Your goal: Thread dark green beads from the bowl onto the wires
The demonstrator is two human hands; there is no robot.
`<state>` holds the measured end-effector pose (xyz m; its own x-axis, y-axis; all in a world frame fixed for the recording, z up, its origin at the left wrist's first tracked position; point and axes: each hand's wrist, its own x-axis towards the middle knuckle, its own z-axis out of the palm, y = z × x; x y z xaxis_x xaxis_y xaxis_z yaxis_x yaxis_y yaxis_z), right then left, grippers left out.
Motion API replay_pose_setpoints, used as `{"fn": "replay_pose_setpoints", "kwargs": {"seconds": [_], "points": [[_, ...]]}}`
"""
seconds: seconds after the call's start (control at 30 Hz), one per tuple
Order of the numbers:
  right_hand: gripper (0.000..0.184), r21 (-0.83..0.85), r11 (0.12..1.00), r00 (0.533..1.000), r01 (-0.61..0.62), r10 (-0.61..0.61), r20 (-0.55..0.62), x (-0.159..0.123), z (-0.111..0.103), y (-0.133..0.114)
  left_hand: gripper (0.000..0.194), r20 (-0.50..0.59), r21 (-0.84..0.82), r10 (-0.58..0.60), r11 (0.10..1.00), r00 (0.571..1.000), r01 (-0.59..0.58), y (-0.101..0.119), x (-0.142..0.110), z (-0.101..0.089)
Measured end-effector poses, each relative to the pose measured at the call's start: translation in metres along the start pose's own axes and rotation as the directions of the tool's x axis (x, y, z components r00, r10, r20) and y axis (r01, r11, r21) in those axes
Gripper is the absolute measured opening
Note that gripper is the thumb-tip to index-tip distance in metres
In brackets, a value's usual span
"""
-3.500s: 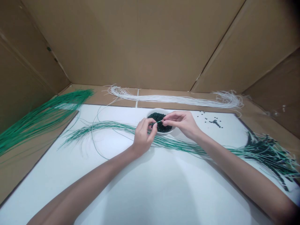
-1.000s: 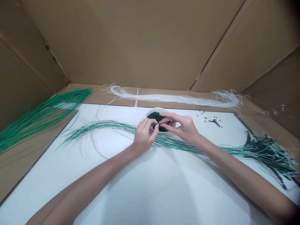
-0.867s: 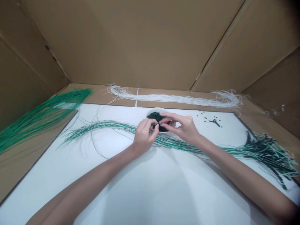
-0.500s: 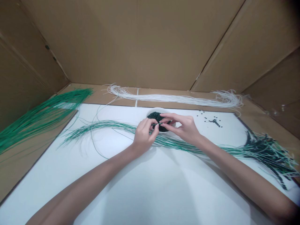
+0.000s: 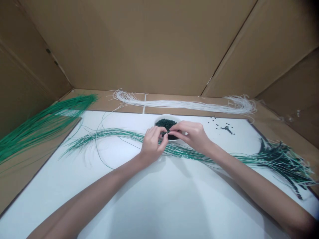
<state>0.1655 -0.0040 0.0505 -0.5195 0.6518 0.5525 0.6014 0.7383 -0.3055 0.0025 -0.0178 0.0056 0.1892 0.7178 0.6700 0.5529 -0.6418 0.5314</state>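
Observation:
Over the near side of a white bowl (image 5: 175, 117), filled with small dark green beads (image 5: 163, 122), my two hands meet at the fingertips. Thumb and forefinger of my left hand (image 5: 152, 143) pinch the end of a thin strand (image 5: 166, 132) with something dark on it. My right hand (image 5: 194, 134) is closed in a pinch at the strand's tip, on a tiny dark piece that looks like a bead. Beneath both wrists runs a long bundle of green and white strands (image 5: 184, 151). Its right end carries many dark beaded tips (image 5: 281, 159).
Green strands (image 5: 50, 119) lie in a heap at the left. A white strand bundle (image 5: 184, 104) stretches along the back edge. Loose beads (image 5: 226, 128) are scattered right of the bowl. Cardboard walls (image 5: 149, 43) enclose the white board (image 5: 159, 199).
The fingers of my right hand have drawn together and shifted slightly left, closing on the strand's tip. My left hand stays nearly still. The whole view has slid a little.

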Motion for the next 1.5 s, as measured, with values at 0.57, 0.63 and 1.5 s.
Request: {"fn": "replay_pose_setpoints", "kwargs": {"seconds": [0.57,0.63,1.5], "points": [[0.019,-0.055,0.987,0.969,-0.149,0.157,0.191,0.008,-0.003,0.01,0.007,-0.017,-0.049,-0.113,0.992,0.993,0.112,-0.004,-0.001,0.002],[0.019,-0.12,0.982,0.932,-0.145,0.176,0.317,0.012,-0.003,0.017,0.008,-0.016,-0.063,-0.151,0.987,0.988,0.15,-0.004,-0.001,0.002],[0.019,0.339,0.868,0.931,-0.364,0.329,0.158,0.013,-0.005,-0.011,0.009,0.041,-0.162,-0.214,0.962,0.976,0.218,-0.002,0.005,-0.001]]}}
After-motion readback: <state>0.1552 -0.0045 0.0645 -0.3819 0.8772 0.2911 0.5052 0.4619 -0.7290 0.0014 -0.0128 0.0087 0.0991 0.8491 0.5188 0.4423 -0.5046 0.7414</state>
